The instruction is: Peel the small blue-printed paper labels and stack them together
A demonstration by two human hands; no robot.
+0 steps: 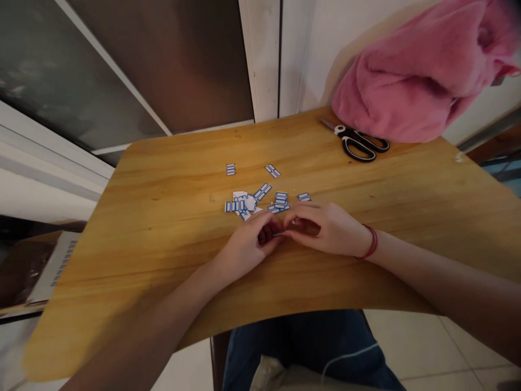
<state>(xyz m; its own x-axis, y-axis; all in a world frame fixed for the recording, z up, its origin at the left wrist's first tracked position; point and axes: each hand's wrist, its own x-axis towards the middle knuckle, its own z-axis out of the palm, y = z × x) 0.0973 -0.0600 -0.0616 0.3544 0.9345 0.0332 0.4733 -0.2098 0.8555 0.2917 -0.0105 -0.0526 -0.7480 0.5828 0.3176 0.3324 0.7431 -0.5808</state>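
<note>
Over the front half of the table my left hand and my right hand meet at the fingertips. Thumb and fingers of both pinch a thin, pale paper label, seen nearly edge-on and mostly hidden by the fingers. Just beyond the left hand lies a loose heap of small white labels with blue borders. Another small cluster of labels is by the right fingertips. One label piece touches the view's edge of the right hand, and two more, a left piece and a right piece, lie farther back.
Black-handled scissors rest at the back right of the wooden table, blades toward the left. Behind them a pink plush cloth thing leans against the wall. A cardboard box stands beyond the left edge.
</note>
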